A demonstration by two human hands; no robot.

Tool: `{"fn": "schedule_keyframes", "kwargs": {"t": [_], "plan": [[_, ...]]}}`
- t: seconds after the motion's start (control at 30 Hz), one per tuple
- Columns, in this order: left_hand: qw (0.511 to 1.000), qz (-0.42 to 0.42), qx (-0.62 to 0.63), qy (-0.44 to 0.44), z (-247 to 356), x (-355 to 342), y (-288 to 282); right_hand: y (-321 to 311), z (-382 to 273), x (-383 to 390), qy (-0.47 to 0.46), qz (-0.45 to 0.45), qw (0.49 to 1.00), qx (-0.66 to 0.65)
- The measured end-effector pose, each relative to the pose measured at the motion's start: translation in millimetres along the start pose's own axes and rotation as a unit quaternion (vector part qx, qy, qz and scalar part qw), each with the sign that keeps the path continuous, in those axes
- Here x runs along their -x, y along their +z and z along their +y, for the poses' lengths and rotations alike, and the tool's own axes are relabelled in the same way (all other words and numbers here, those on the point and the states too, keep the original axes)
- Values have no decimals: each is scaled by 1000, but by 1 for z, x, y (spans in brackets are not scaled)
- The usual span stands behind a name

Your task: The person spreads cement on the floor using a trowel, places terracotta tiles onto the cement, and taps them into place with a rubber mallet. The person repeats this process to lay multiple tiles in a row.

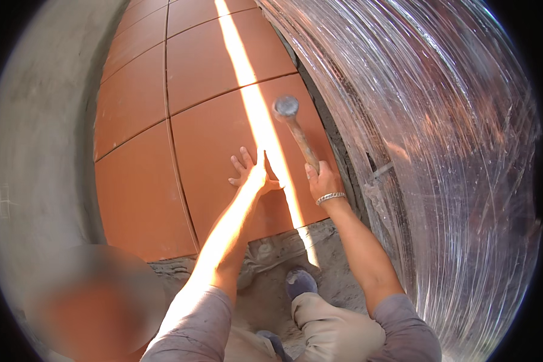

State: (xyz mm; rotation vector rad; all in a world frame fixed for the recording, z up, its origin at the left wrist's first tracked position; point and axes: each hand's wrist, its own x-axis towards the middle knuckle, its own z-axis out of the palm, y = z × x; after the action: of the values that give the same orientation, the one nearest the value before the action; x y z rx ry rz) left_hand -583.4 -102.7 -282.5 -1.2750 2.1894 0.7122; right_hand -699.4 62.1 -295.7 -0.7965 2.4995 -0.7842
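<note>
My left hand [250, 172] lies spread on a terracotta-coloured floor tile [214, 142], fingers apart and holding nothing. In my right hand [324, 183] is a mallet [301, 139], gripped by the lower end of its wooden handle. Its round greyish head [286, 107] hangs over the right part of the same tile; whether it touches the surface I cannot tell. A chain bracelet [330, 197] circles my right wrist. Bright sunlight washes out part of my left hand and forearm.
Laid tiles [142, 187] run ahead and left, up to a grey wall [42, 120]. Shiny plastic wrapping [440, 157] covers a tall stack on the right. Rough mortar [271, 250] borders the near tile edge, by my shoe [300, 282]. A blurred person [96, 308] appears at lower left.
</note>
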Motion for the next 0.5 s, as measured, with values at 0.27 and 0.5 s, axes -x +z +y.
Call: {"fn": "schedule_keyframes", "kwargs": {"t": [0.27,0.5], "plan": [[1000,3,-8,0,4,-3,2,10,-19,-32,33,-5,999,-2],[1000,4,-1,1,5,-3,3,6,-19,-37,39,4,999,-7]]}}
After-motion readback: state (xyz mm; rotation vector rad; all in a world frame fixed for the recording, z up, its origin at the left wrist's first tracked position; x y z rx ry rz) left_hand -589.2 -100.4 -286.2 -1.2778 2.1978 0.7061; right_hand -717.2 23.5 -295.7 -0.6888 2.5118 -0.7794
